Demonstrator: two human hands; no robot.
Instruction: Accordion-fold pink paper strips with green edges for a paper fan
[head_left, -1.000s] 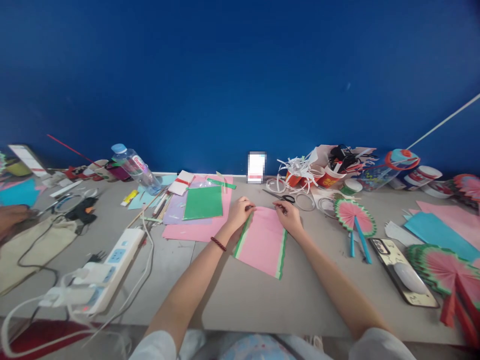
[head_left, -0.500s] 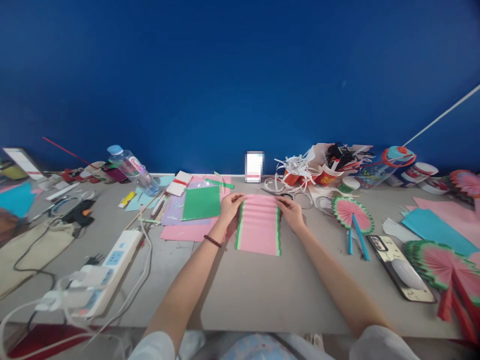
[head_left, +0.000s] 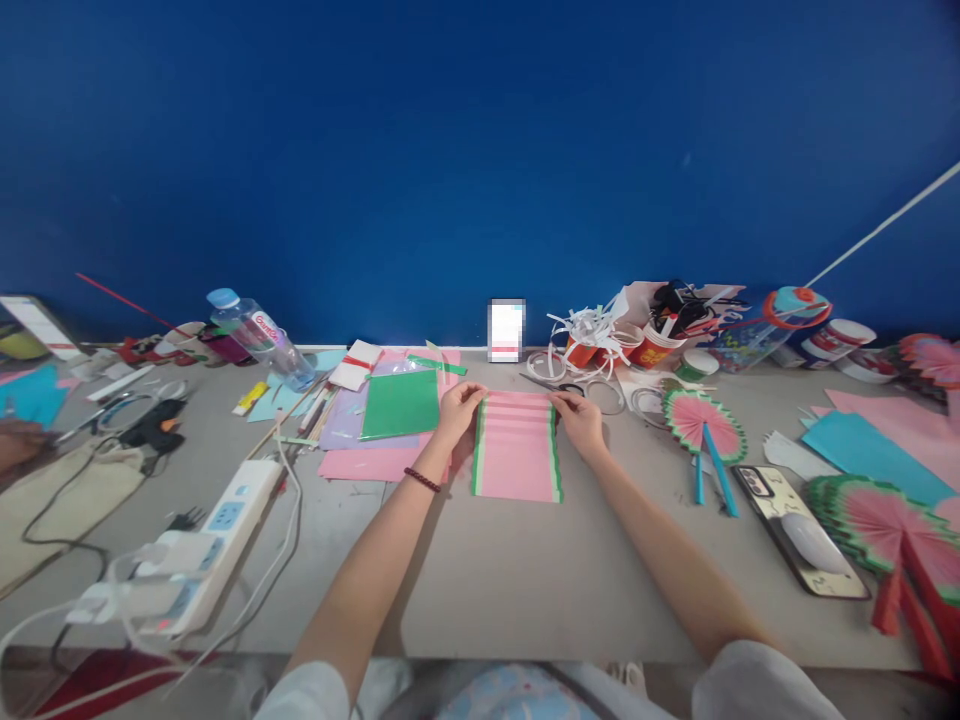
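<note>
A pink sheet of paper point(head_left: 517, 455) with green and pale green strips along its left and right edges lies in front of me. Crosswise fold lines show in its far half. My left hand point(head_left: 460, 408), with a dark bead bracelet point(head_left: 422, 480) on the wrist, pinches the far left corner. At the far right corner, my right hand point(head_left: 579, 418) pinches the paper between thumb and fingers. Just behind the right hand lie scissors point(head_left: 559, 387), partly hidden. A green sheet in clear wrap point(head_left: 400, 405) is left of my left hand, on top of pink and purple papers.
Left are a power strip point(head_left: 225, 530) with cables, a plastic bottle point(head_left: 259, 335) and another person's hand point(head_left: 22, 445). To the right are a finished paper fan point(head_left: 705, 425), a phone point(head_left: 769, 500) under a white mouse point(head_left: 814, 540), and cups point(head_left: 660, 345) of tools and paper strips.
The near edge of the pink paper has shifted slightly away from me. Both hands keep their pinch at the far corners. The camera view has moved a little.
</note>
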